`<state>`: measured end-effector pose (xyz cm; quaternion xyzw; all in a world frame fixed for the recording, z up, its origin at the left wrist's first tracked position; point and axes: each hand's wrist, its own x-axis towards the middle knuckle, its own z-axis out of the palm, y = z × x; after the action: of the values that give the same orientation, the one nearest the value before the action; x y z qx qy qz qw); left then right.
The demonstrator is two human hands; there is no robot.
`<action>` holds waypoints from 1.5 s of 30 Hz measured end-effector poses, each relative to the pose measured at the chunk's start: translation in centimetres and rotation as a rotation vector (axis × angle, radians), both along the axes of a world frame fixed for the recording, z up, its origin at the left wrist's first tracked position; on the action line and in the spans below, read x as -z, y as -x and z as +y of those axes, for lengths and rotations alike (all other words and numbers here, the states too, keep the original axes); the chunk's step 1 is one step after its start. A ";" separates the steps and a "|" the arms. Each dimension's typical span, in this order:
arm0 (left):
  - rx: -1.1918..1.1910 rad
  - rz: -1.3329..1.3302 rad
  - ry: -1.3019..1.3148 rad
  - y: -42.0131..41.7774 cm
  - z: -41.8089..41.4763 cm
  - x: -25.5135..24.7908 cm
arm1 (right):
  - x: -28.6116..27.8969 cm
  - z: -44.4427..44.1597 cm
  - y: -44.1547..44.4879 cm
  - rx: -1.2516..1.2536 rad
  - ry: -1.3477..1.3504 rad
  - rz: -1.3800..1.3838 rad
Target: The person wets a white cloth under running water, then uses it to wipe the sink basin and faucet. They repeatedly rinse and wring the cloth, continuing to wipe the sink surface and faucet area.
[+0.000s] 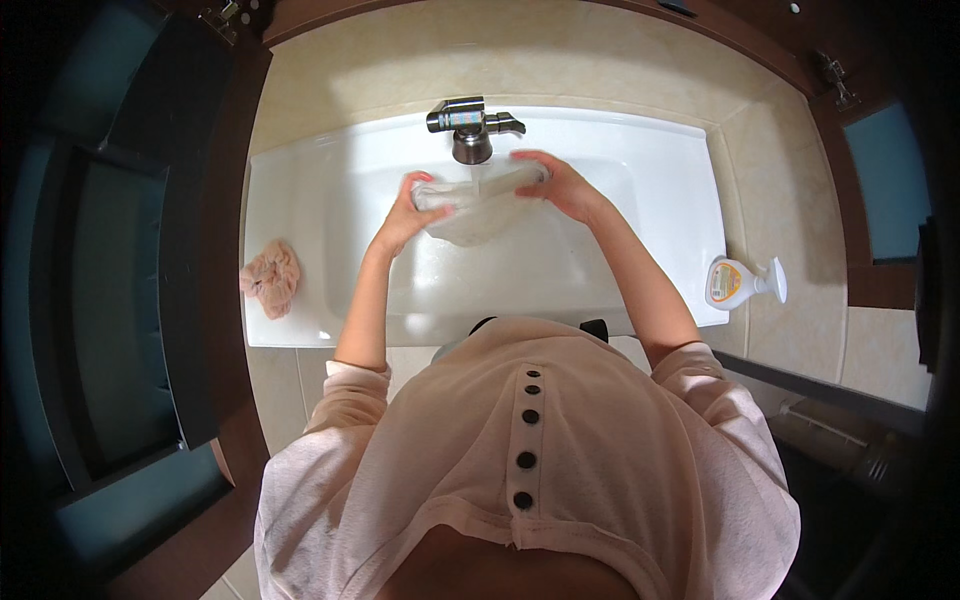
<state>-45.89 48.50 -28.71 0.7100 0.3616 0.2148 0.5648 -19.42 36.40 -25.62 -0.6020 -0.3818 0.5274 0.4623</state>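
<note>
A pale, translucent piece of thin material (480, 214), perhaps a mesh cloth or bag, spans the space between my hands above the white washbasin (592, 285). My left hand (410, 212) grips its left end, thumb in front and fingers behind. At the right end, my right hand (553, 186) holds the gathered edge, slightly blurred. Directly above the material is the spout of the dark metal faucet (471, 139), and a stream of water appears to fall onto it. The material sags in the middle, hanging low over the basin floor.
A peach fabric scrunchie (271, 279) lies on the basin's left ledge. On the right rim rests a white pump bottle (731, 283) with an orange-edged label. Beige tiles (525, 60) back the basin. Dark wooden cabinet frames (240, 300) flank the left side.
</note>
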 end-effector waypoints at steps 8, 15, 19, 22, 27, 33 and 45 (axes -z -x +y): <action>-0.117 0.127 -0.402 2.0 0.8 3.8 | 3.8 1.1 -1.2 -0.059 -0.021 -0.794; -0.441 -0.319 0.585 1.2 -0.3 1.9 | 3.7 2.0 2.3 0.157 0.208 0.254; -0.583 -0.488 0.712 1.7 -0.3 1.1 | 4.6 3.0 4.0 0.094 0.221 0.251; -0.644 -0.586 0.733 2.2 -0.4 0.5 | 3.6 3.1 5.7 0.105 0.197 0.251; -0.558 -0.630 0.981 2.1 -0.6 -0.7 | 2.6 3.3 6.9 0.079 0.070 0.367; -0.551 -0.717 1.100 0.7 -1.8 -0.5 | 2.5 4.0 7.6 -0.099 -0.246 -0.648; -0.565 -1.050 1.166 -1.7 -2.3 1.0 | 2.5 3.1 7.1 0.071 0.110 0.505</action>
<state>-44.18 46.21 -29.67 -0.0063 0.2690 0.4300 0.8618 -26.48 39.53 -28.15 -0.4883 -0.2036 0.6645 0.5278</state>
